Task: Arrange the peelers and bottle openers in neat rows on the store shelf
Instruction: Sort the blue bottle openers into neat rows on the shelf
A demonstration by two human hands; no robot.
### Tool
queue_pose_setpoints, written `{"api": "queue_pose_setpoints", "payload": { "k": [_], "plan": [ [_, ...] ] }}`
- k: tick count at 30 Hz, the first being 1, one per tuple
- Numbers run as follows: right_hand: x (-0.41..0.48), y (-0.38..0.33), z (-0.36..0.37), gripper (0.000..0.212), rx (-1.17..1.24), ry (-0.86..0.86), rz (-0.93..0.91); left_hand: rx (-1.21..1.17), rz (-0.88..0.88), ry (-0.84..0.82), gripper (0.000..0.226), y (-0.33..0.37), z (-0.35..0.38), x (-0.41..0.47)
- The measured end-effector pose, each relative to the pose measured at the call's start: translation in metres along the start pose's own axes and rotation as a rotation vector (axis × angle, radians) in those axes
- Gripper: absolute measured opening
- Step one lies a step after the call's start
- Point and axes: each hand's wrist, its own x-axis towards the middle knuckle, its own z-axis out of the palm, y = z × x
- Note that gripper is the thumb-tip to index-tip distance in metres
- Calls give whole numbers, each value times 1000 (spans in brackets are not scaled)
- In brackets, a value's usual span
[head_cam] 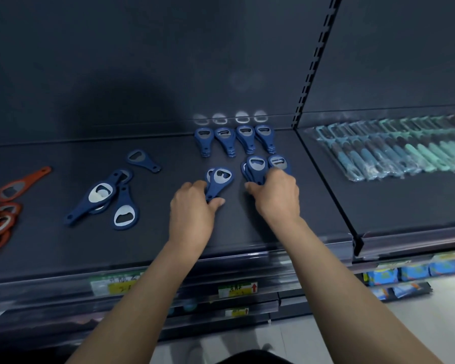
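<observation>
A small front-left stack [220, 179] of blue bottle openers is held by the left hand [192, 208], with thumb and fingers curled round the handles and the round metal heads pointing toward the back of the shelf [237, 224]. Just beside it to the right, a front-middle stack [256, 166] of the same openers is gripped at the handle end by the right hand [276, 195], whose fingers are bent over it and hide the handles. A front-right stack [279, 162] lies touching or nearly touching that one, partly covered by the same hand. Behind these three, a back row [234, 140] of four blue stacks is set side by side against the rear panel, heads to the back and handles to the front. To the left, well apart from the rows, loose blue openers [103, 197] lie scattered at mixed angles, some overlapping, with one single opener [143, 160] apart from them further back. At the far left edge, red openers [3, 214] are heaped untidily, one of them stretched out toward the back. A slotted upright [316, 61] divides this shelf from the neighbouring shelf [405, 206] on the right, where packed peelers [394, 151] in blue and green are laid in a close overlapping row. Price labels [238, 289] are fixed along the front edge below the arms, and blue packets [411, 271] are seen on a lower level at the right.
</observation>
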Motion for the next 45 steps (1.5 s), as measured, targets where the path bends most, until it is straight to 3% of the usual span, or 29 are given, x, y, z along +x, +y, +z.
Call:
{"api": "queue_pose_setpoints", "payload": {
  "k": [3,6,9,17,28,31,33,37,41,45],
  "plan": [
    [1,2,-1,38,-3,0,-12,-50,48,-22,47,1,3,1],
    [-1,-1,-4,19,-34,47,-72,-85,80,-45,49,1,4,2],
    [-5,-7,-3,24,-11,95,-160,-142,102,-81,48,-1,5,3],
    [-18,-27,24,32,-66,-79,-247,-282,56,-267,70,-11,1,13],
    [-12,-28,22,19,-113,-59,-226,-297,109,-345,73,-5,7,30],
    [-9,-30,22,17,-155,19,-241,-286,116,-285,65,-9,3,33],
    [-8,-36,22,19,-164,63,-282,-251,113,-163,52,-17,-7,37],
    [-9,-60,34,28,-123,-8,-430,3,64,53,34,-51,-36,46],
    [-15,-91,63,31,-103,-146,-539,192,-97,113,30,-89,-71,38],
    [-16,-117,91,37,-109,-199,-580,247,-229,60,26,-120,-93,27]
  ]
}}
